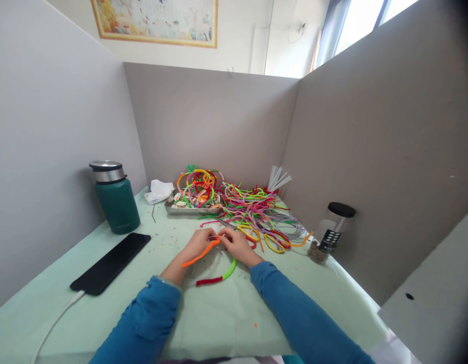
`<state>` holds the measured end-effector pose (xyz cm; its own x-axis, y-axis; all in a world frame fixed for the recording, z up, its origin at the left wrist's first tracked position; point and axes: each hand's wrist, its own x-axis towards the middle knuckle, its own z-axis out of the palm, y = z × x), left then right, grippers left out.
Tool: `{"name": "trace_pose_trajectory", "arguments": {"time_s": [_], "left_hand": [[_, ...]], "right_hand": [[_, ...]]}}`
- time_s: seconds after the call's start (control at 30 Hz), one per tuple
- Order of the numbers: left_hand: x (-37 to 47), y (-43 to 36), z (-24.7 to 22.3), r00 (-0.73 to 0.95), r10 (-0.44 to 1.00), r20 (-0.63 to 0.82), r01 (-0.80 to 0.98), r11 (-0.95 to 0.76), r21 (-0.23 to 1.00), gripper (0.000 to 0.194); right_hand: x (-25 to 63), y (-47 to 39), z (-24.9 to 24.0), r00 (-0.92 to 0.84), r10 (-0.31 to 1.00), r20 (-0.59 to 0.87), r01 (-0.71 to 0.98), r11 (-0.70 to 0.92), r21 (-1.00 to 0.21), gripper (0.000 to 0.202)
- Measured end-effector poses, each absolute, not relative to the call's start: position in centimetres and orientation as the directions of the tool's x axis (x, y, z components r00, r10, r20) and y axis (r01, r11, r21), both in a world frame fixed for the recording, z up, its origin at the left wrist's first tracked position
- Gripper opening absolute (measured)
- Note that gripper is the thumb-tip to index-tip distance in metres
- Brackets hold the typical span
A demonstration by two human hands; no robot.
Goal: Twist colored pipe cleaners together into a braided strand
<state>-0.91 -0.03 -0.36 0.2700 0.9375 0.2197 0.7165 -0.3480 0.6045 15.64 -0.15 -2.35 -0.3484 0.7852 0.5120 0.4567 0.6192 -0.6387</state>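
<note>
An orange pipe cleaner (199,257) is pinched at one end between the fingertips of my left hand (199,243) and my right hand (236,244), which meet above the table. Its loose end slants down to the left, across my left wrist. A red and light-green pipe cleaner strip (211,281) curves below my right hand; its upper end passes behind that hand, so I cannot tell whether it is held. Just beyond my fingers lies a pointed metal blade (225,223), partly hidden by loops of yellow and red pipe cleaner (275,242).
A metal tray (194,211) holds small pieces and pipe-cleaner rings. Right of it spreads a heap of coloured pipe cleaners (252,205). A green flask (116,205) and black phone (110,263) are left; a dark-lidded jar (330,235) stands right. Grey partitions (211,116) surround the table.
</note>
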Motion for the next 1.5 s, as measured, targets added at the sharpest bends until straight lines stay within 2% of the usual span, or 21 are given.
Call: {"name": "trace_pose_trajectory", "arguments": {"time_s": [0.27,0.83,1.13,1.5], "left_hand": [[-0.97,0.02,-0.50,0.274,0.924,0.267,0.739,-0.380,0.556,0.031],[-0.99,-0.27,-0.43,0.317,0.918,0.238,0.738,-0.396,0.546,0.028],[-0.99,-0.23,-0.45,0.350,0.907,0.234,0.772,-0.421,0.476,0.029],[-1.08,-0.18,-0.62,0.364,0.898,0.246,0.758,-0.439,0.482,0.031]], "right_hand": [[15.65,-0.11,-2.42,-0.349,0.786,0.510,0.459,0.618,-0.638,0.017],[15.58,-0.29,-2.19,-0.349,0.798,0.491,0.480,0.602,-0.638,0.018],[15.63,-0.19,-2.33,-0.346,0.796,0.496,0.476,0.604,-0.639,0.018],[15.58,-0.31,-2.17,-0.349,0.795,0.496,0.490,0.606,-0.627,0.017]]}}
